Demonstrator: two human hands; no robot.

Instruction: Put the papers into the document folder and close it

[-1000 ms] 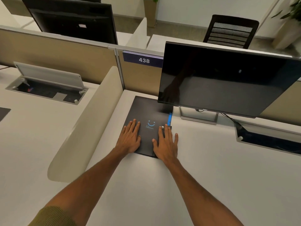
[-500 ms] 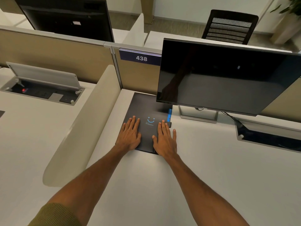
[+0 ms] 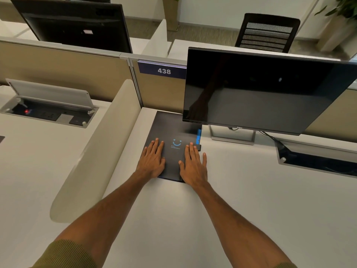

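Your folder (image 3: 170,130) lies closed and flat on the desk (image 3: 241,200), its far end tucked under the monitor (image 3: 260,89). Your left hand (image 3: 151,159) rests flat on its near left part, your right hand (image 3: 194,165) on its near right edge. A curved divider (image 3: 96,149) stands just left of the folder. Behind it runs the partition (image 3: 160,89), and right of the monitor's stand sits a cable box (image 3: 316,161).

**Both palms flat, arms outstretched**

Both bare forearms reach straight forward, olive ribbed cuffs pushed up near the elbows. The left hand (image 3: 152,159) lies palm-down, fingers together. The right hand (image 3: 193,165) lies flat beside it (thumb spread inward, little finger splayed), the two apart, neither curled into any grip.
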